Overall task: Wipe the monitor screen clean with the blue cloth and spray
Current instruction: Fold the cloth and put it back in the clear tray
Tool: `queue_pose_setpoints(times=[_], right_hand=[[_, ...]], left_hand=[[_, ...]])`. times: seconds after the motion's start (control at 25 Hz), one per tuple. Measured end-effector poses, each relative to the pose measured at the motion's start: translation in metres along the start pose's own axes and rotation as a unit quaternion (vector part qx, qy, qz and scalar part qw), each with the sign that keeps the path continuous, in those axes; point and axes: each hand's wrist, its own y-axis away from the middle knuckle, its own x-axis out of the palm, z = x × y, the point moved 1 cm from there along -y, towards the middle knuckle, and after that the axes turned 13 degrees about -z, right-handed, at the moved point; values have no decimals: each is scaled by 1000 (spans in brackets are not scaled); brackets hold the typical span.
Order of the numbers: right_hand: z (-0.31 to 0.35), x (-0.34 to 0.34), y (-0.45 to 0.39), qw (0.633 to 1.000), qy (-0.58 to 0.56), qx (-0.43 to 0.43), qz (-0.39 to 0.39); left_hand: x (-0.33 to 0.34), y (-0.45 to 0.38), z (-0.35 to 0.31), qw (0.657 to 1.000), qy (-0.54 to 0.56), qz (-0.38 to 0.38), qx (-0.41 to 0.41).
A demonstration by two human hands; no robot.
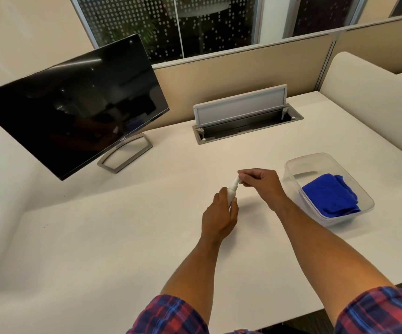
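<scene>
White spray bottle [232, 191] gripped in left hand [219, 216]; right hand [262, 185] pinches its top, probably the cap. Blue cloth [331, 195] just right of right hand, in clear tub [363, 201].

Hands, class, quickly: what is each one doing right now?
Left hand: grips the white spray bottle.
Right hand: pinches the bottle's cap.

monitor [74, 104] left on desk [98, 237] | cloth [331, 195] in tub [293, 165] right | cable hatch [243, 116] behind
</scene>
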Motion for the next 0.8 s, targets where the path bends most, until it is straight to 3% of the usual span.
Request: queue_pose_setpoints(times=[0.2, 0.48, 0.8], right_hand=[[-1, 14, 1, 997, -69, 7, -46], [0, 39, 2, 999, -10, -2, 45], [-2, 68, 13, 998, 17, 3, 52]], left_hand=[[-7, -1, 8, 1000, -5, 1, -16], [-15, -3, 20, 999, -19, 5, -30], [-14, -11, 17, 994, -18, -73, -83]])
